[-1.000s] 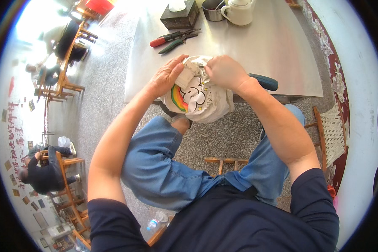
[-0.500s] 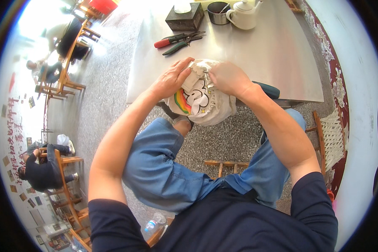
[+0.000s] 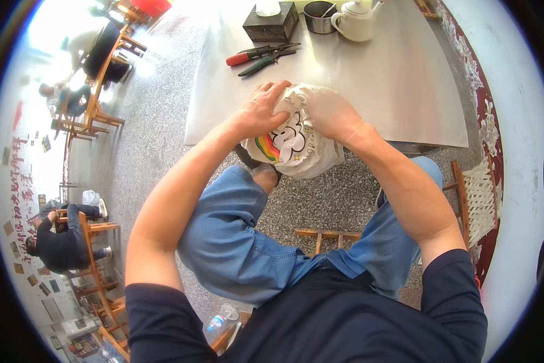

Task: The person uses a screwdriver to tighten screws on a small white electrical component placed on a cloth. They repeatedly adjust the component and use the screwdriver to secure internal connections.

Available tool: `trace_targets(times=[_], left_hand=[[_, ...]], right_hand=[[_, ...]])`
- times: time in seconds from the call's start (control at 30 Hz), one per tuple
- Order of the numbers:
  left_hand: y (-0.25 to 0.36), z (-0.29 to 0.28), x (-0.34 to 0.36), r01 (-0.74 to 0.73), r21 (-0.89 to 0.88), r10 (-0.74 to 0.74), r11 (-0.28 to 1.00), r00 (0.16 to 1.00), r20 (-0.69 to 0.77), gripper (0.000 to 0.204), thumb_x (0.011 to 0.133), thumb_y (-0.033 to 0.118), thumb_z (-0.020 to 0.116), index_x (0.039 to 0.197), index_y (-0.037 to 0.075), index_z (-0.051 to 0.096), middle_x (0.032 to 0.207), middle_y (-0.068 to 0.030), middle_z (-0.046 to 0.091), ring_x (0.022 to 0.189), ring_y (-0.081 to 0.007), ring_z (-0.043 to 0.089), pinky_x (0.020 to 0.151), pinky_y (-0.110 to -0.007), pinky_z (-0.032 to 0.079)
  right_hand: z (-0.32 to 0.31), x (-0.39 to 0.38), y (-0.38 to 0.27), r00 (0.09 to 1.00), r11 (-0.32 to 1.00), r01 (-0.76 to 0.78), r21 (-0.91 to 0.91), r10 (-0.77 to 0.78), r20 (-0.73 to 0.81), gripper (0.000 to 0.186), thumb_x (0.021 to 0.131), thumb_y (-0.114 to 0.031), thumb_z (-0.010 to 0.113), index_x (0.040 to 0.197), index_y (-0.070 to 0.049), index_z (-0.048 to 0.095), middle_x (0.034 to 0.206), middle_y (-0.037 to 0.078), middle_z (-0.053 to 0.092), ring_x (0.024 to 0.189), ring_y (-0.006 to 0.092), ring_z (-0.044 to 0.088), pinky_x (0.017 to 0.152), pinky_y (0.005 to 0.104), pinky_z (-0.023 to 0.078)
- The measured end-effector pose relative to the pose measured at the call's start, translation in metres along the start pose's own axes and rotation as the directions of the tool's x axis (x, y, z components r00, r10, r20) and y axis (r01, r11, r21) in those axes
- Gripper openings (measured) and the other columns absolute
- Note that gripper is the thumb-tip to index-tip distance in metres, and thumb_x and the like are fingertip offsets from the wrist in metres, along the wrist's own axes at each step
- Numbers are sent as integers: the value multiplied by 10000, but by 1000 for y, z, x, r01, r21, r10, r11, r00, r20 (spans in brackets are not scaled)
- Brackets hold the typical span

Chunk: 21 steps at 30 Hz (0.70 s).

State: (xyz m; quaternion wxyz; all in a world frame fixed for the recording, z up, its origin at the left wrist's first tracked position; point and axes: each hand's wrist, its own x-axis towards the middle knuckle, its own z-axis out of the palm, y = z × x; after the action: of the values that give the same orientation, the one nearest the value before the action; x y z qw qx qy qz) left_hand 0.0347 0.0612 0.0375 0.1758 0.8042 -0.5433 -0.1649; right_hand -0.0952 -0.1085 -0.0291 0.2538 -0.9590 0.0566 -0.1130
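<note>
A white cloth bag [image 3: 296, 160], printed with a rainbow and a cloud, hangs at the near edge of the metal table between my knees. My left hand [image 3: 264, 110] holds the left side of its gathered mouth, thumb toward me and fingers along the far rim. At the right side of the mouth is my right hand [image 3: 334, 114], its back turned up. Its fingers are hidden behind or within the cloth, so what they grip does not show. Beyond the bag lie red-handled pliers [image 3: 247, 55] and green-handled pruning shears [image 3: 261, 65].
At the table's [image 3: 393, 85] far side stand a dark tissue box [image 3: 270, 27], a metal pot [image 3: 319, 21] and a white teapot [image 3: 353, 23]. A woven-seat chair [image 3: 477, 196] is on the right. People sit on wooden chairs to the left. A plastic bottle [image 3: 216, 322] lies behind my left side.
My right hand has shifted over the bag's mouth, and its fingers have gone out of sight. The dark green object near my right forearm no longer shows. My left hand has moved slightly right.
</note>
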Motion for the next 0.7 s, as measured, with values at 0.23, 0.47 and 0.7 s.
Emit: trace_targets(times=[0.23,0.47,0.7], left_hand=[[-5,3,3,58,-23,-58,998,998,0,659,864,245,651,1473,103,445,1329,-261,520,1276,-421,508,1087,-444,434],[-13,2,1,43,-44,-44,998,998,-34,665,872,266,655,1494,132,464,1317,-227,534,1245,-380,545,1061,-429,463],[-7,0,3,93,-94,-94,991,995,-14,710,860,287,647,1506,67,450,1322,-250,541,1266,-399,522,1090,-429,439]], right_hand=[[8,2,1,998,997,-64,33,64,19,232,883,-98,561,1025,16,704,957,247,714,934,405,691,840,487,543],[6,3,-4,996,993,-90,72,91,-8,215,831,-72,565,875,34,747,914,286,712,885,425,718,799,490,587],[3,0,-7,990,985,-137,107,141,-24,217,832,-70,573,890,23,760,909,283,715,873,422,723,794,487,590]])
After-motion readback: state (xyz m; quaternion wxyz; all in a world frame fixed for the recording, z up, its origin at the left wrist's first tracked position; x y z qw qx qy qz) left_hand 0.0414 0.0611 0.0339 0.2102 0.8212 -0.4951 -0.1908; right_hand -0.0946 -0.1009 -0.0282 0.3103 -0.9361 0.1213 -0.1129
